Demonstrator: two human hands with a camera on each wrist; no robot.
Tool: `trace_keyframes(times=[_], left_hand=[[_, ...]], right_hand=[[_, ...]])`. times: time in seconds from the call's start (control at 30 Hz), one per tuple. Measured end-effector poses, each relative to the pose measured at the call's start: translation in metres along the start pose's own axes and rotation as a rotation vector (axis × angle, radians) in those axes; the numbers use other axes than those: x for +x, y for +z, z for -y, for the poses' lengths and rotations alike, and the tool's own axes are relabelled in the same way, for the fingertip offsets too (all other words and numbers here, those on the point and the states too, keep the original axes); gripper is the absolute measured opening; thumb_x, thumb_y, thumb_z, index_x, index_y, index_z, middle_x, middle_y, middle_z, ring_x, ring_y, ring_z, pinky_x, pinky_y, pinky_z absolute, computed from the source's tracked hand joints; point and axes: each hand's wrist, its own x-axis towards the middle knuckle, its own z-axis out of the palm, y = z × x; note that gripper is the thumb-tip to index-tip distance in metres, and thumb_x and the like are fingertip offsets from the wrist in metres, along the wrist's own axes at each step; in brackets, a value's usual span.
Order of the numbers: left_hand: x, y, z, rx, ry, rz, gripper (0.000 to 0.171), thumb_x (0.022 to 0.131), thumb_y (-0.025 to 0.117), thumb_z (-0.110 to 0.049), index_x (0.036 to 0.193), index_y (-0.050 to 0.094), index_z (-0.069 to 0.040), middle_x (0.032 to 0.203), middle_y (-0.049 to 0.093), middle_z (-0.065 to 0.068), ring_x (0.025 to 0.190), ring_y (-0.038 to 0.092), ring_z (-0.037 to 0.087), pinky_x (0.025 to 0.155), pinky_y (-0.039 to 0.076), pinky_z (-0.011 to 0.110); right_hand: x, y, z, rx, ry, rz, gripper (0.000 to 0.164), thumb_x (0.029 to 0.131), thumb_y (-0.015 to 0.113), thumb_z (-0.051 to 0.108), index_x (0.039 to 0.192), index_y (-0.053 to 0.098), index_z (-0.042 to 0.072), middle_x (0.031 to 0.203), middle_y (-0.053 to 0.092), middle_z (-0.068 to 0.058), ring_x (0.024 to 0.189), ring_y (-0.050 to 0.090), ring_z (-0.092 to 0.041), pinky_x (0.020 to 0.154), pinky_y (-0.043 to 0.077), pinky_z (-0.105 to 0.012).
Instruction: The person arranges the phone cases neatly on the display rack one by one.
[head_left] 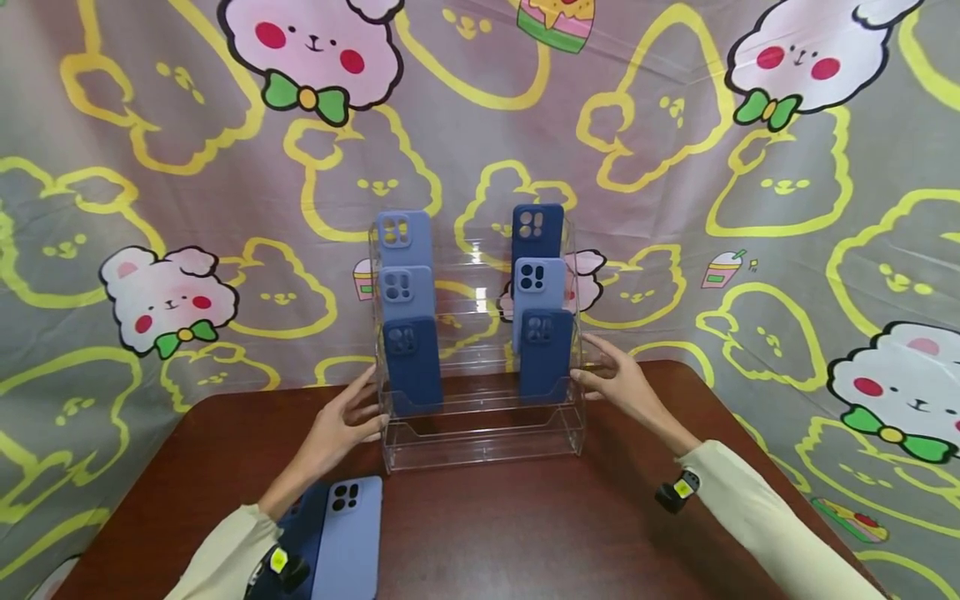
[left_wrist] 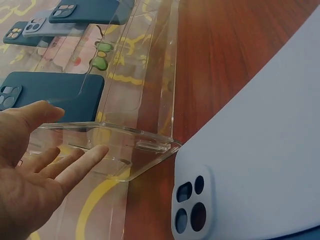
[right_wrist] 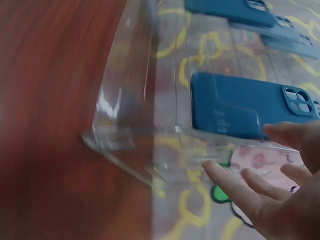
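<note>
A clear acrylic tiered display stand (head_left: 487, 450) rests on the table, holding phone cases in two columns. The left column has a dark blue case (head_left: 415, 367) in front and light blue cases (head_left: 408, 293) behind. On the right, a light blue case (head_left: 542, 282) sits between a front dark blue case (head_left: 545, 354) and a rear one (head_left: 537, 225). My left hand (head_left: 341, 421) is at the stand's left side, thumb by the front edge, fingers extended along the side panel (left_wrist: 145, 145). My right hand (head_left: 618, 379) mirrors it at the right side, fingers spread and fairly straight (right_wrist: 270, 190).
A light blue phone case (head_left: 348, 537) lies on the brown table (head_left: 510, 533) near the front left. Next to it, a dark blue case (head_left: 303, 542) is partly hidden under the left forearm. A patterned curtain (head_left: 480, 125) hangs right behind the table.
</note>
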Motion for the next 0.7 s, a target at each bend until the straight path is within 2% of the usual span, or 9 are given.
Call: trace_keyframes(times=[0.13, 0.27, 0.33, 0.43, 0.57, 0.7], left_hand=[[-0.004, -0.001, 0.003, 0.030, 0.018, 0.001, 0.086, 0.099, 0.072, -0.006, 0.169, 0.025, -0.023, 0.164, 0.034, 0.029, 0.137, 0.052, 0.052, 0.091, 0.064, 0.039], [-0.012, -0.008, 0.007, 0.133, 0.048, -0.008, 0.084, 0.099, 0.074, -0.014, 0.168, 0.026, -0.022, 0.161, 0.042, 0.028, 0.136, 0.055, 0.049, 0.097, 0.061, 0.050], [-0.017, -0.014, 0.009, 0.188, 0.047, -0.017, 0.081, 0.100, 0.074, -0.017, 0.167, 0.030, -0.022, 0.159, 0.046, 0.027, 0.135, 0.057, 0.048, 0.099, 0.060, 0.053], [-0.025, -0.027, 0.009, 0.237, 0.037, -0.014, 0.074, 0.100, 0.073, -0.017, 0.164, 0.037, -0.016, 0.155, 0.049, 0.028, 0.135, 0.057, 0.048, 0.099, 0.059, 0.055], [-0.035, -0.047, 0.008, 0.292, -0.015, 0.050, 0.067, 0.099, 0.074, -0.017, 0.159, 0.045, -0.005, 0.153, 0.050, 0.030, 0.136, 0.054, 0.052, 0.098, 0.060, 0.054], [-0.045, -0.075, 0.015, 0.398, -0.144, 0.175, 0.075, 0.095, 0.080, -0.027, 0.156, 0.045, 0.002, 0.150, 0.049, 0.036, 0.130, 0.054, 0.057, 0.093, 0.060, 0.057]], right_hand=[[-0.010, 0.001, -0.006, 0.105, 0.051, 0.120, 0.076, 0.104, 0.065, 0.005, 0.167, 0.024, 0.004, 0.147, 0.049, -0.041, 0.121, 0.064, -0.054, 0.080, 0.066, -0.051], [-0.015, 0.000, -0.013, 0.137, 0.055, 0.167, 0.075, 0.104, 0.062, 0.003, 0.168, 0.023, 0.008, 0.150, 0.047, -0.040, 0.129, 0.058, -0.055, 0.079, 0.065, -0.053], [-0.015, -0.001, -0.015, 0.149, 0.048, 0.181, 0.075, 0.104, 0.062, 0.001, 0.168, 0.024, 0.010, 0.151, 0.046, -0.040, 0.130, 0.056, -0.056, 0.078, 0.065, -0.053], [-0.013, 0.000, -0.015, 0.154, 0.036, 0.197, 0.076, 0.104, 0.061, -0.001, 0.168, 0.022, 0.009, 0.151, 0.045, -0.041, 0.129, 0.055, -0.058, 0.076, 0.065, -0.054], [-0.012, 0.000, -0.013, 0.149, 0.030, 0.203, 0.079, 0.103, 0.060, -0.004, 0.168, 0.017, 0.006, 0.153, 0.041, -0.043, 0.130, 0.054, -0.059, 0.076, 0.066, -0.053], [-0.013, 0.001, -0.012, 0.141, 0.036, 0.211, 0.080, 0.103, 0.060, -0.005, 0.168, 0.015, 0.005, 0.156, 0.036, -0.042, 0.132, 0.052, -0.059, 0.078, 0.065, -0.052]])
